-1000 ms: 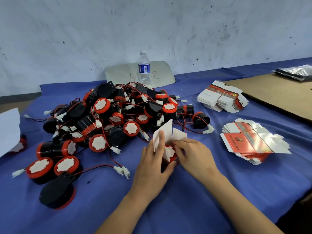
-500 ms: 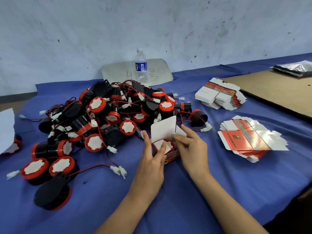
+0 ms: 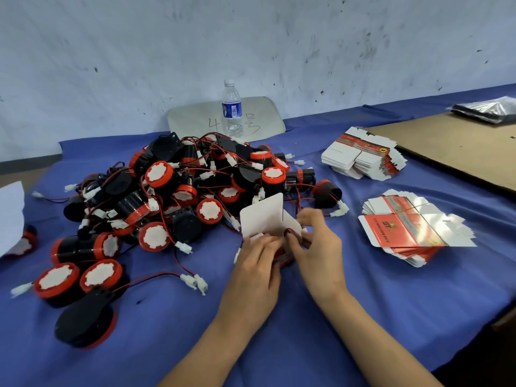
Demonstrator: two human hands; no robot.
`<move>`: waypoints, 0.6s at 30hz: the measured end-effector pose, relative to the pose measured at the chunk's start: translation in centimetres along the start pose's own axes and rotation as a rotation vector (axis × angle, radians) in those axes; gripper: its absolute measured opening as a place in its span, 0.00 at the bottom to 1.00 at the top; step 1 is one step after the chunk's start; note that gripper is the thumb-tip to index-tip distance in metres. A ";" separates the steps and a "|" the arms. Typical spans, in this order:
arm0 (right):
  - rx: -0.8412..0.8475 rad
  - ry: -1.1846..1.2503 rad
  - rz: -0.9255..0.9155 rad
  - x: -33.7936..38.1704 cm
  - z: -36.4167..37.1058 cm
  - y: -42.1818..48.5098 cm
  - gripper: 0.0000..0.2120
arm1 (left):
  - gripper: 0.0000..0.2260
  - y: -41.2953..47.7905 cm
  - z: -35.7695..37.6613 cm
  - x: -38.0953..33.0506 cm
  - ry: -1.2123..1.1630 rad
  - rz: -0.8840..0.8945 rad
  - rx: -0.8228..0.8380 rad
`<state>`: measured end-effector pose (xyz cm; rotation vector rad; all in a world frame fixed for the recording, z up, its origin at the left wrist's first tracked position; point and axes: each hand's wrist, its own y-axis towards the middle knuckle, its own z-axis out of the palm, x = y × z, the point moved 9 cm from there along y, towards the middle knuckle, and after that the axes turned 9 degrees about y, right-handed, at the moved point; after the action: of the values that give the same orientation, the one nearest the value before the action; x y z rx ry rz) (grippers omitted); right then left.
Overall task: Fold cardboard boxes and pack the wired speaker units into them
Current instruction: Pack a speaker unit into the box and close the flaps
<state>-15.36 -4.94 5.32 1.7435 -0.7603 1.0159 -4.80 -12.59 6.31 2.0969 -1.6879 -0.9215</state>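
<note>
A small red and white cardboard box point(image 3: 264, 219) stands on the blue cloth with its white lid flap raised. My left hand point(image 3: 258, 263) holds the box from the near side, fingers over its opening. My right hand point(image 3: 315, 241) pinches a red wire loop at the box's right edge. The speaker unit inside is mostly hidden by both hands. A big heap of black and red wired speaker units point(image 3: 167, 191) lies to the left and behind. Two stacks of flat boxes lie to the right, one near point(image 3: 410, 233) and one farther back point(image 3: 363, 157).
A water bottle point(image 3: 231, 107) stands at the back against a grey board point(image 3: 195, 118). A brown cardboard sheet point(image 3: 458, 146) covers the right rear, with a dark plastic bag point(image 3: 485, 108) on it. White paper point(image 3: 9, 216) lies at the left edge. The table edge drops off at lower right.
My left hand has slid from the box's left side onto its opening. My right hand's fingers have curled from lying on the flap to pinching the wire at the box's edge.
</note>
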 end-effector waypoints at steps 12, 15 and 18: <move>0.137 0.237 -0.002 0.5 0.1 -0.5 0.11 | 0.26 0.1 1.5 -0.1 0.102 0.134 0.152; 0.138 0.223 -0.007 0.8 0.1 -0.5 0.11 | 0.25 0.1 1.5 -0.2 0.163 0.125 0.168; 0.143 0.256 0.023 0.5 0.3 -0.3 0.15 | 0.20 0.2 1.3 -0.4 0.187 0.127 0.160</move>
<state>-14.82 -5.11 5.53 1.6846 -0.5570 1.3076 -5.82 -12.09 5.58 2.0721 -1.8230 -0.5507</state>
